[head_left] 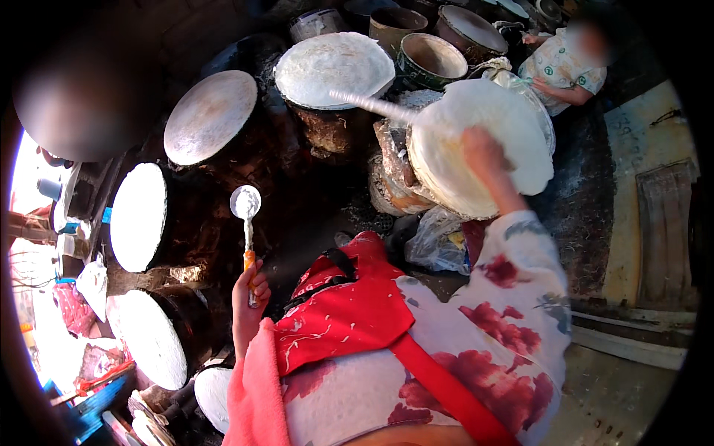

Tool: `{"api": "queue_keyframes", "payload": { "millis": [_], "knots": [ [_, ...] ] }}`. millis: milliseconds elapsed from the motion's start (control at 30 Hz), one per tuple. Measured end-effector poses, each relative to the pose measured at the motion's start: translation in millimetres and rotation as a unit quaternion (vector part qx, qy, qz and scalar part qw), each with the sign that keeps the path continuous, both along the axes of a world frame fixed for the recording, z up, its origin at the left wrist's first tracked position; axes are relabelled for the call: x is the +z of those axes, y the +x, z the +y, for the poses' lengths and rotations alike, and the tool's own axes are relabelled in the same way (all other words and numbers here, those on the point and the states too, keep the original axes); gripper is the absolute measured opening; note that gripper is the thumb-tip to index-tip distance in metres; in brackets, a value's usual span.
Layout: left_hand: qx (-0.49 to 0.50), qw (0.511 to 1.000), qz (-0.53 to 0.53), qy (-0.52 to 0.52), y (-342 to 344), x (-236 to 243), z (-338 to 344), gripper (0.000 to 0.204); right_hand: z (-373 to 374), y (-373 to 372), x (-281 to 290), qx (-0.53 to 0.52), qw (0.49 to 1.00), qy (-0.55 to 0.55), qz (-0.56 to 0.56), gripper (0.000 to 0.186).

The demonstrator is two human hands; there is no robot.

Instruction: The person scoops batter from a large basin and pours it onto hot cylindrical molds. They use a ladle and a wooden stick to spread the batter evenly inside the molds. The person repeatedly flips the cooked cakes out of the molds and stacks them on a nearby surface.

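Note:
My left hand (250, 301) is wrapped round the orange handle of a ladle (247, 204). White batter coats its round bowl and shaft. To the right, my right hand (485, 154) is smeared by motion over a stack of thin, round white sheets (513, 111). A pale stick (375, 105) points out to the left from that hand, tilted and blurred. White sheet covers the stretch of stick nearest the hand, and the fingers are closed on its line. The stack rests on a round base, with cloudy plastic at its far side.
Several drum-like stoves with round white tops, one at the far middle (335, 70) and one at left (139, 217), curve round me. Open pots (433, 58) stand at the back. A person (565, 70) sits at far right. A plastic bag (439, 241) lies below the stack.

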State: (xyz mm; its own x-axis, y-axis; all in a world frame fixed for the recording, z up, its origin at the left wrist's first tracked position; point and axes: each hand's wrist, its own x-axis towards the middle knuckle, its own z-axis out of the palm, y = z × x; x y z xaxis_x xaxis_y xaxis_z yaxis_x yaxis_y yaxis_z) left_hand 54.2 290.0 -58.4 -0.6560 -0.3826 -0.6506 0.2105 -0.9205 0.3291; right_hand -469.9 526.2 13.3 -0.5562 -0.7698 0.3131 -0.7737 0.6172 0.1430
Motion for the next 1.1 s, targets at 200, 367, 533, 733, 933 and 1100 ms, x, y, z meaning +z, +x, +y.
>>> {"api": "queue_keyframes", "payload": {
  "millis": [200, 367, 533, 733, 933, 1100],
  "knots": [
    [0.010, 0.999, -0.051, 0.013, -15, 7, -9, 0.022, 11, 60, -102, -0.023, 0.989, -0.050, -0.134, 0.024],
    [0.045, 0.998, -0.043, 0.007, -24, 21, -9, 0.024, -16, 61, -84, -0.049, 0.969, -0.126, -0.208, 0.025],
    [0.092, 0.996, -0.018, -0.005, -40, 34, -7, 0.030, -130, -45, -106, -0.098, 0.867, -0.329, -0.360, 0.032],
    [0.154, 0.988, 0.003, -0.007, -53, 48, 8, 0.029, -258, -154, -133, -0.246, 0.639, -0.433, -0.586, 0.027],
    [0.212, 0.977, -0.011, -0.010, -60, 50, 23, 0.032, -300, -178, -160, -0.273, 0.697, -0.428, -0.506, 0.046],
    [0.218, 0.976, 0.000, -0.002, -48, 39, 29, 0.030, -315, -157, -124, -0.175, 0.841, -0.361, -0.362, 0.041]
  ]
}}
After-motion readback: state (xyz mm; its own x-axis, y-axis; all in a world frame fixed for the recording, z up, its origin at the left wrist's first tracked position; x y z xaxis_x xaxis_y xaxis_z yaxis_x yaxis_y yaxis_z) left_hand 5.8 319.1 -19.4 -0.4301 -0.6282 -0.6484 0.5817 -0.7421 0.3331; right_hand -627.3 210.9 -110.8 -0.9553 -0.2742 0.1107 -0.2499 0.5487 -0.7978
